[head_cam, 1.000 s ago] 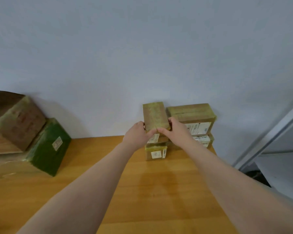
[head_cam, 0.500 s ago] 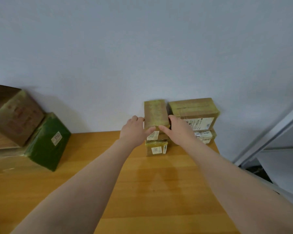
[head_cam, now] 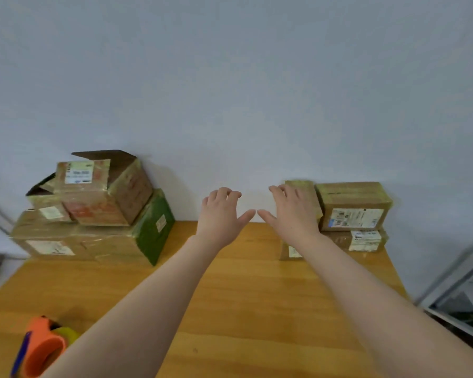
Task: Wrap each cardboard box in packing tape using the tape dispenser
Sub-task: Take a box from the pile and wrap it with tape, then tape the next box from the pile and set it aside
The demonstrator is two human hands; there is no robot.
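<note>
Left hand [head_cam: 220, 216] and right hand [head_cam: 291, 214] have let go of the box [head_cam: 305, 190], which sits atop the right stack by the wall; fingers loose, empty; dispenser [head_cam: 43, 347] idle near-left on the table [head_cam: 257, 296], so probably an untaped box comes next.

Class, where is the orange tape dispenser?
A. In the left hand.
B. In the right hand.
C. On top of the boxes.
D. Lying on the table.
D: the tape dispenser lies on the table at the near left, and the left hand and right hand are both open.
</note>
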